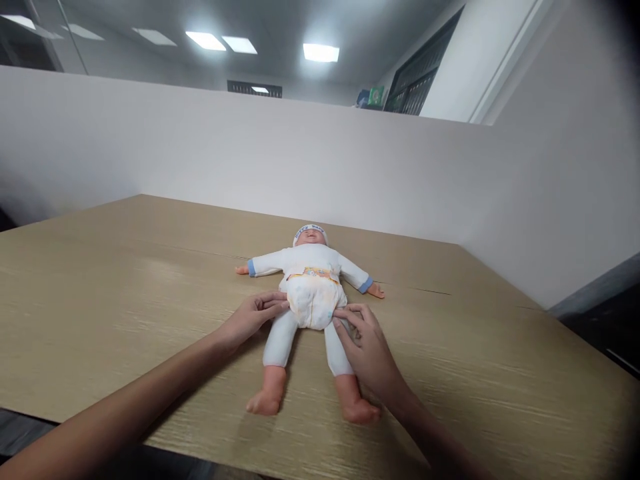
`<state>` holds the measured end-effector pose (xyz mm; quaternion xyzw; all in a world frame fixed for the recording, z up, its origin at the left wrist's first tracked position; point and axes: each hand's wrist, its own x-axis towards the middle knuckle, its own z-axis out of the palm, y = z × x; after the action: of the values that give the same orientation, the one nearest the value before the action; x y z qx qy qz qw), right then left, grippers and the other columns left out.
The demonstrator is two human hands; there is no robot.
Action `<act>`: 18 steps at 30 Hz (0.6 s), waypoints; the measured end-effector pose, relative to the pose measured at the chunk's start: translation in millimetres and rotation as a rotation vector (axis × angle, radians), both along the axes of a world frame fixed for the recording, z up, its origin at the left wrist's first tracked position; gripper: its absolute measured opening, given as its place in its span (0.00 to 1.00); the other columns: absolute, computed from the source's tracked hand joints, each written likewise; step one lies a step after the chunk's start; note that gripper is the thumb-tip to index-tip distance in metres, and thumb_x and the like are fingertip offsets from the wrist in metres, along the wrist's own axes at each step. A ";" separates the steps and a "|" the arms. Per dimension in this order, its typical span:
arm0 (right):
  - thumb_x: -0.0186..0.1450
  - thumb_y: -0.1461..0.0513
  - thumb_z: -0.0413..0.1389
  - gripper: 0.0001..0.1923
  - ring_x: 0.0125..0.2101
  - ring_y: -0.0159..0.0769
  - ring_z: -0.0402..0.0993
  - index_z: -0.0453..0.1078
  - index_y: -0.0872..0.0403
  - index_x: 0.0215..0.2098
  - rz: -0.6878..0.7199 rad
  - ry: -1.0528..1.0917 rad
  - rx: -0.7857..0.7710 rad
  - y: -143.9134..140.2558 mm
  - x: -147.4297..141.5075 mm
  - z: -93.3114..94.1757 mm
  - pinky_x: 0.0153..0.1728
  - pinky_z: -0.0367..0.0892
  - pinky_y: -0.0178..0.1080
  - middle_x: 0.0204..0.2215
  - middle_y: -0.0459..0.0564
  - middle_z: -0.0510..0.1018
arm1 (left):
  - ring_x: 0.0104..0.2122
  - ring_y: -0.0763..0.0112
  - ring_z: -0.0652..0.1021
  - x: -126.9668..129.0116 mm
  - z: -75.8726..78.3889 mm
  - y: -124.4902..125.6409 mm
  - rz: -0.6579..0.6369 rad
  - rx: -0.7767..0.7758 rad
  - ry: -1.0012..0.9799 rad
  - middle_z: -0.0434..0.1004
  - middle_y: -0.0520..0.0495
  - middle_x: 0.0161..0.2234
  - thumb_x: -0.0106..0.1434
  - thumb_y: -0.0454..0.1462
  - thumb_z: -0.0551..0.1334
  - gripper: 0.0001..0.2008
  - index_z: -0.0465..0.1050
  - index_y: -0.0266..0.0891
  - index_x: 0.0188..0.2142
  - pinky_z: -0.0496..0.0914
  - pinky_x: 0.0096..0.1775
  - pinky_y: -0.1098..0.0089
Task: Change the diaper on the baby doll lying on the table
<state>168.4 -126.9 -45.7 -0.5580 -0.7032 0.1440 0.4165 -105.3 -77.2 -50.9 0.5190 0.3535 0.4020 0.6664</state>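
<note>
A baby doll (320, 257) lies on its back on the wooden table, arms spread and feet toward me. It wears a white suit with blue cuffs and a white cap with lettering. Around its hips is a white diaper (313, 300) with an orange patterned band at the waist. My left hand (257, 312) pinches the diaper's edge at the doll's hip on the left side, thumb and fingers together. On the other side, my right hand (363, 337) has its fingertips closed on the diaper's edge by the leg opening.
The light wooden table (150, 280) meets a low white wall (240, 153) at the back. Above the wall is glass, with ceiling lights behind it. A dark gap (605, 320) lies beyond the table's right edge.
</note>
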 end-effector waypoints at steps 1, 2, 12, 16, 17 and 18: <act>0.74 0.56 0.54 0.13 0.49 0.49 0.76 0.80 0.48 0.47 0.010 0.008 -0.005 0.1 5.9 -1.0 0.51 0.73 0.51 0.48 0.56 0.78 | 0.52 0.54 0.82 -6.2 0.5 -3.0 -0.005 0.019 0.019 0.86 0.43 0.51 0.66 0.51 0.72 0.21 0.81 0.45 0.54 0.74 0.52 0.59; 0.74 0.56 0.52 0.14 0.48 0.48 0.77 0.79 0.48 0.49 0.004 0.011 0.004 2.2 13.0 -2.4 0.50 0.73 0.50 0.48 0.55 0.79 | 0.54 0.53 0.82 -13.3 0.7 -5.4 -0.004 0.054 0.065 0.86 0.42 0.52 0.67 0.51 0.71 0.21 0.81 0.45 0.56 0.73 0.56 0.56; 0.71 0.55 0.56 0.30 0.60 0.61 0.69 0.64 0.59 0.68 -0.159 -0.546 0.166 136.5 55.2 -6.6 0.60 0.64 0.57 0.63 0.68 0.74 | 0.68 0.42 0.64 -29.4 3.5 89.6 0.331 0.881 1.073 0.66 0.34 0.69 0.67 0.43 0.68 0.31 0.64 0.40 0.67 0.57 0.69 0.43; 0.70 0.59 0.57 0.21 0.52 0.54 0.76 0.73 0.57 0.59 -0.143 -0.556 0.006 170.0 45.0 1.2 0.52 0.66 0.46 0.54 0.64 0.82 | 0.64 0.37 0.70 -6.6 15.7 145.0 0.218 0.722 1.214 0.73 0.29 0.64 0.63 0.44 0.70 0.33 0.67 0.36 0.64 0.64 0.63 0.46; 0.70 0.60 0.56 0.18 0.50 0.52 0.78 0.75 0.57 0.56 -0.147 -0.550 -0.015 172.6 42.3 3.7 0.48 0.67 0.44 0.51 0.62 0.83 | 0.61 0.38 0.74 -3.1 18.8 152.9 0.196 0.693 1.223 0.76 0.30 0.61 0.62 0.45 0.70 0.32 0.69 0.35 0.62 0.68 0.60 0.48; 0.70 0.60 0.55 0.16 0.48 0.51 0.79 0.76 0.56 0.54 -0.157 -0.543 -0.040 173.3 39.7 6.7 0.44 0.66 0.42 0.50 0.62 0.84 | 0.57 0.39 0.77 -0.7 22.2 157.6 0.182 0.660 1.232 0.79 0.30 0.58 0.61 0.45 0.70 0.31 0.70 0.35 0.60 0.70 0.57 0.51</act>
<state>208.1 46.4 -38.9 -0.6371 -0.7405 -0.0295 0.2118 -106.0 80.4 -28.6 0.7955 0.5681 0.1754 0.1167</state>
